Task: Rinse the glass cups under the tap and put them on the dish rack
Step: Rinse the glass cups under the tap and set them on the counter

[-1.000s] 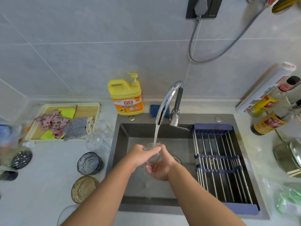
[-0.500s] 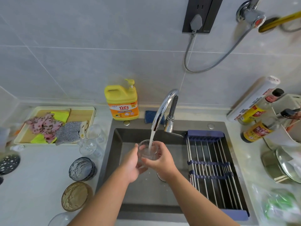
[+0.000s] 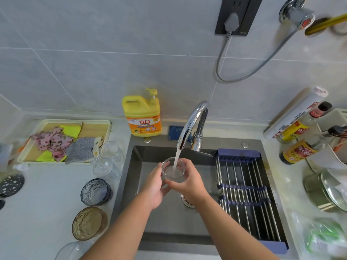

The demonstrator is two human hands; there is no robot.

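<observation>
A clear glass cup [image 3: 171, 170] stands upright under the chrome tap [image 3: 191, 122], and the water stream falls straight into it. My right hand [image 3: 189, 182] wraps around the cup's right side. My left hand [image 3: 155, 186] cups its left side and base. Both hands are over the grey sink [image 3: 135, 166]. The roll-up dish rack [image 3: 246, 194] of steel rods lies across the sink's right half with nothing on it. Two more clear glasses [image 3: 107, 158] stand on the counter left of the sink.
A yellow detergent bottle [image 3: 142, 115] stands behind the sink. On the left counter sit a blue glass bowl [image 3: 95, 192], an amber glass bowl [image 3: 89, 223] and a tray with cloths [image 3: 62, 141]. Sauce bottles [image 3: 298, 145] and a pot with lid [image 3: 326, 190] crowd the right counter.
The cup has been turned mouth up and raised under the stream. My right hand moved from beneath it to its right side; the left hand shifted from the rim to the left side.
</observation>
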